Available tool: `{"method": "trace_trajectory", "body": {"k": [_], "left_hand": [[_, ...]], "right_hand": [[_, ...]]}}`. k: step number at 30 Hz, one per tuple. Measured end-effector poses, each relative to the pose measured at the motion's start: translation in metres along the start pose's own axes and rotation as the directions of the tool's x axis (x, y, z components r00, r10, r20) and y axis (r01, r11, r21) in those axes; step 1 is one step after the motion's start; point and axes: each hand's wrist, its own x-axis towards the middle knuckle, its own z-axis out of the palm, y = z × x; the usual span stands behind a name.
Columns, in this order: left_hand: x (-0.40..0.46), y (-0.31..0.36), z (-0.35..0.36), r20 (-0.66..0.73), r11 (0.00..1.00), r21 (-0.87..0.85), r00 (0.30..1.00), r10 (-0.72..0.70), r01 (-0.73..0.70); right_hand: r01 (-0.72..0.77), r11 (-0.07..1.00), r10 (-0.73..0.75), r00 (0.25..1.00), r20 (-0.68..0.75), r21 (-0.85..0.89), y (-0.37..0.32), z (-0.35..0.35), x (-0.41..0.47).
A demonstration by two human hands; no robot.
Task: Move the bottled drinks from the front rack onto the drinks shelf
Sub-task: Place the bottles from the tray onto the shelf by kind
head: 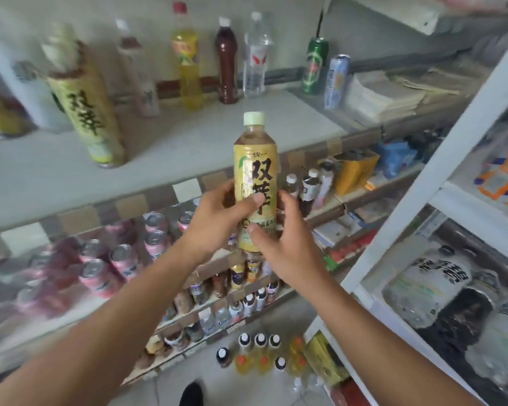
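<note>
A yellow-labelled tea bottle (pixel 255 171) with a pale green cap is held upright in mid-air, just in front of the grey drinks shelf (pixel 173 142). My left hand (pixel 214 218) grips its lower half, thumb across the label. My right hand (pixel 288 244) sits at the bottle's right side with spread fingers; its thumb touches the label near the base. A matching yellow bottle (pixel 85 104) stands on the shelf at the left. Along the shelf's back stand a yellow drink (pixel 188 60), a dark red bottle (pixel 226 63) and a clear water bottle (pixel 255 57).
Two cans (pixel 316 65) stand at the shelf's right end beside stacked paper. Pink cans (pixel 123 259) fill the level below. A white rack (pixel 440 177) with packed bottles rises at the right. More bottles (pixel 260 353) stand on the floor.
</note>
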Motion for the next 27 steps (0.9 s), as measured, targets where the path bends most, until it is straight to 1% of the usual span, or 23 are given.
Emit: {"method": "trace_trajectory", "body": {"k": [3,7,9,12,15,20,24,27], "left_hand": [[-0.002,0.016,-0.035,-0.118,0.999,0.014,0.992,0.041,-0.039],[-0.006,0.036,-0.080,-0.214,0.991,0.089,0.970,0.116,-0.099],[-0.008,0.044,-0.100,-0.248,0.987,0.114,0.958,0.141,-0.116],[-0.011,0.053,-0.128,-0.289,0.974,0.187,0.941,0.177,-0.126],[-0.009,0.057,-0.157,-0.335,0.970,0.206,0.922,0.196,-0.131],[-0.003,0.061,-0.195,-0.357,0.945,0.303,0.905,0.232,-0.123],[0.007,0.060,-0.217,-0.351,0.924,0.357,0.897,0.270,-0.139],[0.013,0.062,-0.233,-0.353,0.907,0.398,0.890,0.287,-0.135]], "right_hand": [[0.044,0.999,-0.045,0.998,0.053,0.019,-0.022,0.029,0.023],[0.092,0.996,-0.089,0.987,0.130,-0.011,-0.052,0.064,0.050],[0.121,0.991,-0.109,0.981,0.158,-0.063,-0.066,0.081,0.063],[0.157,0.984,-0.139,0.974,0.179,-0.088,-0.084,0.108,0.080],[0.179,0.977,-0.156,0.970,0.188,-0.115,-0.095,0.134,0.093],[0.204,0.968,-0.179,0.970,0.165,-0.149,-0.106,0.171,0.111],[0.218,0.968,-0.209,0.974,0.082,-0.121,-0.107,0.194,0.124],[0.205,0.975,-0.205,0.979,0.012,-0.090,-0.107,0.208,0.135]]}}
